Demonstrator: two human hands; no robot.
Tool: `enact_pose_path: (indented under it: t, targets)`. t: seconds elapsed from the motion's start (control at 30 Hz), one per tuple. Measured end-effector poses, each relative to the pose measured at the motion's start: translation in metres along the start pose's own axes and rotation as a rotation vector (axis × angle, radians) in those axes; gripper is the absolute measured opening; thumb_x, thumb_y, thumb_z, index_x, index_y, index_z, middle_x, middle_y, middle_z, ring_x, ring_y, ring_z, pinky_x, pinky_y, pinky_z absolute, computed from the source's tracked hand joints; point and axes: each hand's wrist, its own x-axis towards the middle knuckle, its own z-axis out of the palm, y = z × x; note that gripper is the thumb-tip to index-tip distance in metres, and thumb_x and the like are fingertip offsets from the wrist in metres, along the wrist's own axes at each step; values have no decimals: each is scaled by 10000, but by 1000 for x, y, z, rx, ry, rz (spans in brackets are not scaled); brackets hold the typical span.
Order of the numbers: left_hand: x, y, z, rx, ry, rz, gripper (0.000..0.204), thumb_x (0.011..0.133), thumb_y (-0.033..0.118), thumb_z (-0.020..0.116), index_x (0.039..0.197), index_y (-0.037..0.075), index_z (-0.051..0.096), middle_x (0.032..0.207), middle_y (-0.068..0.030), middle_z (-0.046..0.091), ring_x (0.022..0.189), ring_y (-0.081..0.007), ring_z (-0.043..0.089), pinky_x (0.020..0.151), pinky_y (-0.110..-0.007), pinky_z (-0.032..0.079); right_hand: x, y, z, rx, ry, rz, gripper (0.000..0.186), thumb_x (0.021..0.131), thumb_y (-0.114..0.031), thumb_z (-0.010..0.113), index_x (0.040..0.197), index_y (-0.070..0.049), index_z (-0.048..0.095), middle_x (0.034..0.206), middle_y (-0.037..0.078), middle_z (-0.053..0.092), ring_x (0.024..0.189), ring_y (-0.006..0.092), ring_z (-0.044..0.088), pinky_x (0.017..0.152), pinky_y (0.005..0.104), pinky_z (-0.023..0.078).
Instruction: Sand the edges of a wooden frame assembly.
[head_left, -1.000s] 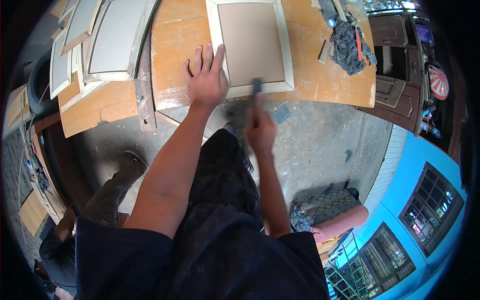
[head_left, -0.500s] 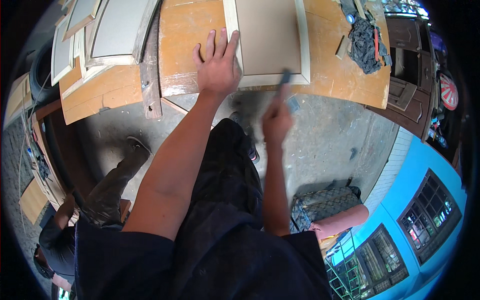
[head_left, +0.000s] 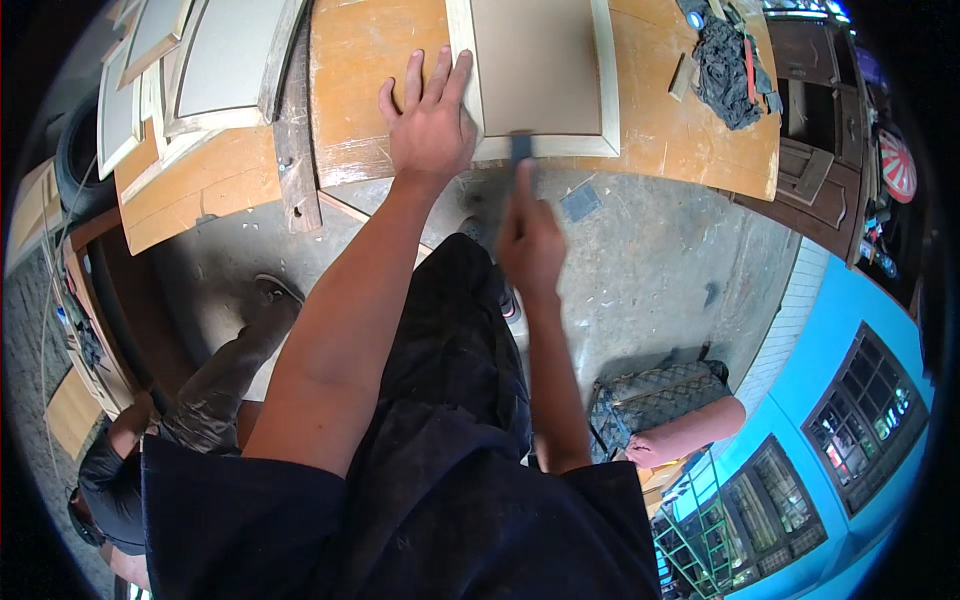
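A pale wooden framed panel with a beige centre (head_left: 540, 75) lies on the orange-brown tabletop (head_left: 680, 160), reaching its front edge. My left hand (head_left: 430, 115) rests spread on the tabletop and the panel's left frame edge, fingertips on the wood. My right hand (head_left: 530, 230), blurred, is closed on a dark flat block (head_left: 521, 147) at the panel's front frame edge. More pale framed panels (head_left: 225, 55) are stacked at the upper left, next to a weathered wooden plank (head_left: 298, 175).
Crumpled dark cloth and small tools (head_left: 728, 80) lie at the table's right. Dark cabinet doors (head_left: 820, 190) stand beyond. Another person (head_left: 115, 480) is low at the lower left. A grey patterned bag (head_left: 650, 395) with a pink roll (head_left: 690, 430) is on the floor by a blue wall.
Compared with half a second ago, my right hand and the block have moved left along the front frame edge. My left hand stays spread on the panel's edge, slightly higher in view.
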Motion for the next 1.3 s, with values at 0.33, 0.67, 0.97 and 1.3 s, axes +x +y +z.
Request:
enact_pose_path:
  t: [0.33,0.67,0.97,1.3]
  targets:
    - [1,-2,-1,11,7,-9,646,846,151,552,1481,192,440,1534,-68,442,1468,-322,294,1146,-623,164,11,21,-5,-14,95,-105,530,939,-96,578,1456,-27,482,686,179,568,537,354,537,535,441,491]
    - [0,0,1,10,2,-11,623,859,178,542,1475,201,452,1535,-58,442,1470,-319,300,1147,-620,164,9,26,-11,-13,94,48,546,932,-86,559,1469,-36,467,771,175,622,554,326,579,559,433,524]
    - [4,3,2,30,2,-19,610,901,159,474,1504,229,421,1547,-64,440,1473,-324,297,1151,-590,146,7,22,-12,6,146,147,611,910,-74,581,1505,-109,444,700,182,591,617,332,600,578,419,509]
    - [5,-1,4,24,44,1,616,869,169,513,1481,208,453,1527,-65,461,1464,-326,314,1139,-623,169,10,43,2,23,255,-98,669,844,-27,596,1494,-116,462,840,158,661,666,311,612,614,432,510]
